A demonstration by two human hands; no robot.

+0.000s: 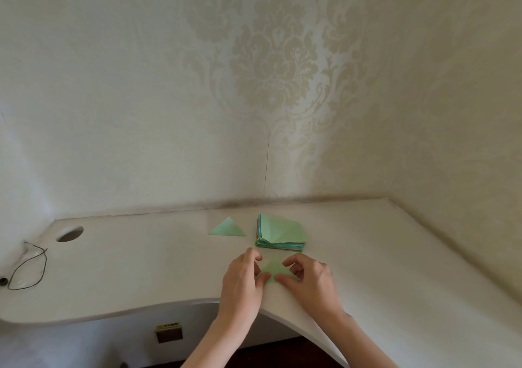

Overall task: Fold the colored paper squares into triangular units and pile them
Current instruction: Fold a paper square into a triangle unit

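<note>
Left hand (243, 278) and right hand (306, 278) curled, pinching green paper (272, 268), desk (141, 268)

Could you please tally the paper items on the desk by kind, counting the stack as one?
Finished green triangle: 1
Stack of paper squares, green sheet on top: 1
Green paper being folded, held by the left hand and the right hand: 1
Total: 3

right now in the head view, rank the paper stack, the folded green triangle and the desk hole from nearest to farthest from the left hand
1. paper stack, just beyond the left hand, to the right
2. folded green triangle, farther back
3. desk hole, far left
</note>
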